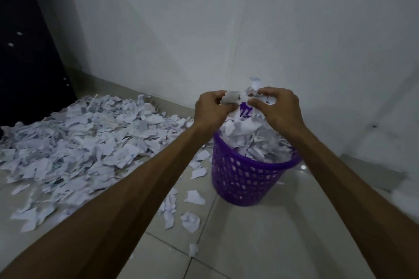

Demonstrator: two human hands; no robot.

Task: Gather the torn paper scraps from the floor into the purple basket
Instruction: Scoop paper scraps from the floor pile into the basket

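A purple perforated basket [240, 179] stands on the tiled floor near the wall corner, heaped above its rim with white torn paper scraps [251, 140]. Both my hands hover over the heap. My left hand [212, 110] is closed around a bunch of scraps. My right hand [275, 108] pinches more scraps, and some stick up above its fingers. A wide pile of torn paper scraps [74, 140] covers the floor to the left of the basket. A few loose scraps [190, 221] lie in front of the basket.
White walls meet in a corner right behind the basket. A dark door or cabinet [27, 52] stands at the far left. Pale glossy floor tiles [272, 244] stretch to the front and right of the basket.
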